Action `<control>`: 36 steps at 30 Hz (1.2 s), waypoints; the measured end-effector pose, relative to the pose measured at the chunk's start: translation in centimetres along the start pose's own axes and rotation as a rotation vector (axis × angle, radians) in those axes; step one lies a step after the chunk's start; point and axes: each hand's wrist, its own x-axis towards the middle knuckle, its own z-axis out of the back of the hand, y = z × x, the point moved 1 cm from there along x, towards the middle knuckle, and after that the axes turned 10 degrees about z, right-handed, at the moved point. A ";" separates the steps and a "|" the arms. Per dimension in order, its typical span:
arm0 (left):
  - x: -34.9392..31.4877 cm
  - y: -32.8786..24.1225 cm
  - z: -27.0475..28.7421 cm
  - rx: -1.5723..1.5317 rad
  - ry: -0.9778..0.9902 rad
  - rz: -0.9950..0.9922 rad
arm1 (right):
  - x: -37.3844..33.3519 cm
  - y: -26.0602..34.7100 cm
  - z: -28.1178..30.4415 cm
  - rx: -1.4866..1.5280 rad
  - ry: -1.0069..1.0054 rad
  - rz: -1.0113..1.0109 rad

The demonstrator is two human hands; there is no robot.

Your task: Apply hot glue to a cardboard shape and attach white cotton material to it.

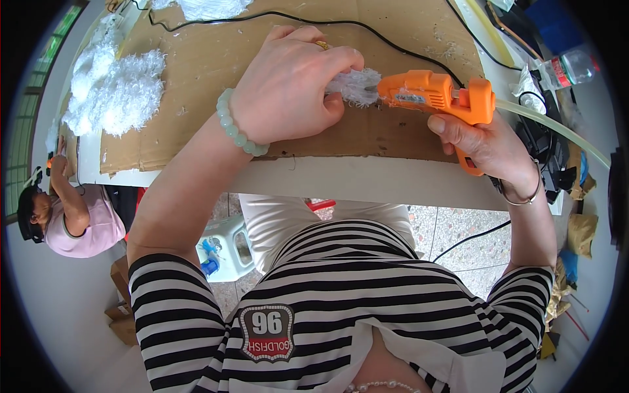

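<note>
My right hand (477, 145) is wrapped round the handle of an orange hot glue gun (419, 90), its nozzle pointing left. A long translucent glue stick (557, 122) sticks out of the gun's back end. Between the thumb and fingers of my left hand (296, 85) is a small tuft of white fluffy yarn (356, 86), held just above the cardboard. The nozzle tip meets the tuft's right side; whether glue is coming out is too small to tell. My left fingertips are partly hidden behind the hand.
Brown cardboard (190, 85) covers the white table (367, 180). White fluffy pieces (124, 92) are heaped at the left. A black cord (367, 27) crosses the far side. A plastic bottle (569, 69) lies at the far right. Another person (85, 219) works at the left.
</note>
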 end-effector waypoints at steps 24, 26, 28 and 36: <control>-0.1 0.2 -0.2 0.018 0.006 0.006 | -0.7 0.4 -0.5 -0.059 0.024 0.199; -0.1 0.2 -0.3 0.014 0.015 0.015 | -0.8 0.4 -0.6 -0.059 0.010 0.197; -0.2 0.2 -0.2 0.015 0.013 0.018 | -0.8 0.2 -0.9 -0.059 0.000 0.199; -0.2 0.3 -0.2 0.023 0.007 0.020 | -0.4 -0.6 -1.1 -0.286 -0.096 0.358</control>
